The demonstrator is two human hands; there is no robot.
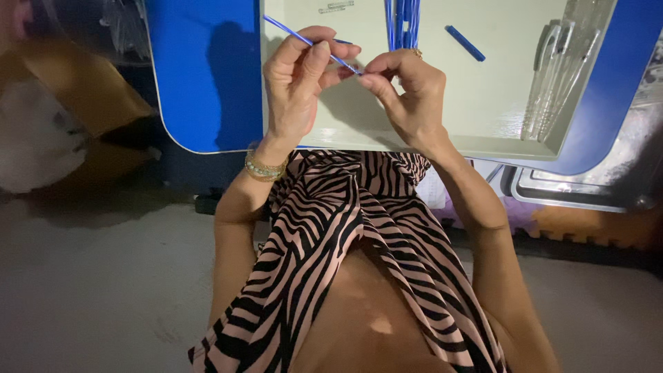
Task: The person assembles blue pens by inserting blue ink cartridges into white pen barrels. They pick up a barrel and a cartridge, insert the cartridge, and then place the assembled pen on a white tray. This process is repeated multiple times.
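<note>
Head view. My left hand (pixel 297 83) and right hand (pixel 407 90) each clamp a pinch grip on a thin blue refill (pixel 314 46) above the pale tray (pixel 483 103). I judge it may bend or slip among the clear barrels (pixel 559 76).

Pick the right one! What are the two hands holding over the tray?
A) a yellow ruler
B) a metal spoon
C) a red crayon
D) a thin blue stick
D: the left hand and the right hand both pinch a thin blue stick, slanted up to the left, above the pale tray.
</note>
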